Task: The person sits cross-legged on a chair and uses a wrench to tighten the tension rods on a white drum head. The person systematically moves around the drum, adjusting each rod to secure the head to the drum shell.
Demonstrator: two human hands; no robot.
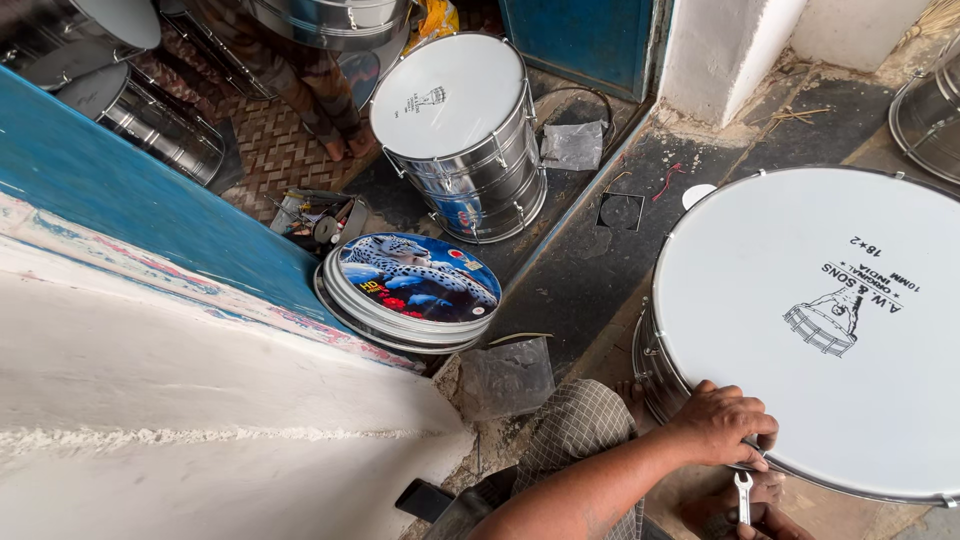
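Resting on the near rim of the big drum [820, 320], lower right of the frame, the left hand [722, 425] has its fingers curled over the hoop, pressing it down. Just below, the right hand [745, 515] is mostly cut off by the frame edge; it is closed around a small silver spanner [743, 495], whose open jaw points up toward the rim.

Drum: white skin stretched flat, steel shell beneath. Likely bulky and fairly heavy, shell stiff, head taut and easy to dent or scuff. Polished metal probably slick. Best held at the hoop or the tension rods, not on the skin.

Spanner: light, rigid, thin; a pinch grip on the shank suits it.

Centre top, a smaller steel drum [460, 130] stands upright. Lower centre-left, a stack of hoops topped by a printed drum head [418, 278] showing a spotted cat. Upper left, more steel shells [150, 115] and another person's bare feet [345, 145] on a woven mat.
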